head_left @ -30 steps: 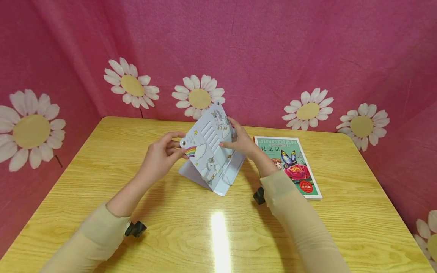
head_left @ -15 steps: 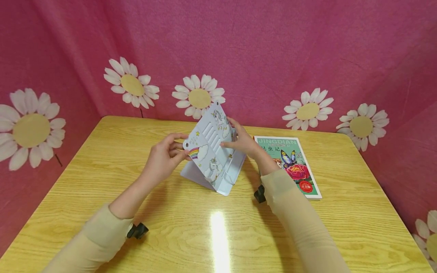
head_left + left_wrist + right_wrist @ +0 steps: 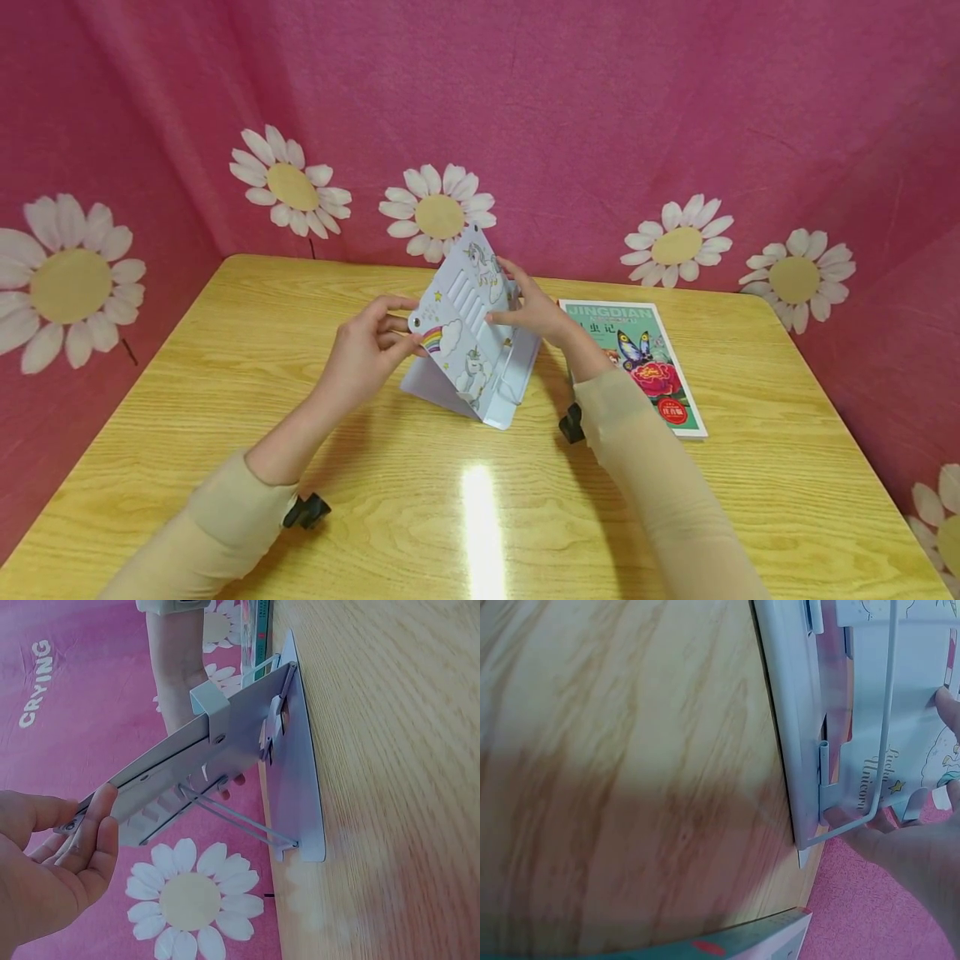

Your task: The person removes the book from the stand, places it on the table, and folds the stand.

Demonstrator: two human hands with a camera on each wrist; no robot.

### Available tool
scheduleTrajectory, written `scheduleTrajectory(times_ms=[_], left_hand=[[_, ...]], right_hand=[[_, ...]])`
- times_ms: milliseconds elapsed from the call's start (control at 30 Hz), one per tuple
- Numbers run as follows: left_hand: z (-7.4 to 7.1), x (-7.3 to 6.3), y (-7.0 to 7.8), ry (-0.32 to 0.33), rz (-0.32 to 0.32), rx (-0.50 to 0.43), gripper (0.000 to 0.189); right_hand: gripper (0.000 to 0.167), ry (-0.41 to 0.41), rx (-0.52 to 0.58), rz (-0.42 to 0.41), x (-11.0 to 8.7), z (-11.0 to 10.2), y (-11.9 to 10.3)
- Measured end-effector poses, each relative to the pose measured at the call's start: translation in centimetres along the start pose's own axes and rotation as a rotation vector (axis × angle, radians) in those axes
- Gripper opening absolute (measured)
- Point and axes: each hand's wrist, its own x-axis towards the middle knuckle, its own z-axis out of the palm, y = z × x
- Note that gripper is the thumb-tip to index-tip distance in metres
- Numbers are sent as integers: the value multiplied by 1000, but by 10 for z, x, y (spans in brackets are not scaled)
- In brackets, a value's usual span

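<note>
A white metal book stand [image 3: 468,333] printed with unicorns, clouds and a rainbow stands at an angle on the table, its slotted panel tilted back. Thumb and fingers of my left hand [image 3: 367,346] pinch the panel's left corner beside a rivet. At the opposite edge my right hand [image 3: 536,312] grips the panel, thumb on the front and fingers reaching behind. From the left wrist, a wire prop [image 3: 236,814] runs between the panel's back and the flat base [image 3: 300,780]. The right wrist view has a wire page holder [image 3: 891,682] across the panel's front.
A picture book [image 3: 656,375] with a butterfly and red flower on its cover lies right of the stand, partly under my right forearm. Behind the wooden table [image 3: 420,517] hangs a pink cloth [image 3: 562,125] with daisies. Black wrist devices [image 3: 306,511] hang below my sleeves.
My left hand has shifted slightly right and down, with the panel's left corner moving along. The stand's front edge has turned a little to the right; my right hand keeps its grip.
</note>
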Motion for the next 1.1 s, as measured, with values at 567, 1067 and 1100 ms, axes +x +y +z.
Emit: scheduleTrajectory(times_ms=[567,1067,1100], left_hand=[[-4,2,4,-53,-9,64,37],[-18,17,-10,-208,41,-23,50],[-18,17,-11,-214,34,-33,51]], right_hand=[[94,134,-7,14,-7,11,-2],[91,141,-98,109,-38,34,-12],[90,133,-93,110,-40,36,-13]])
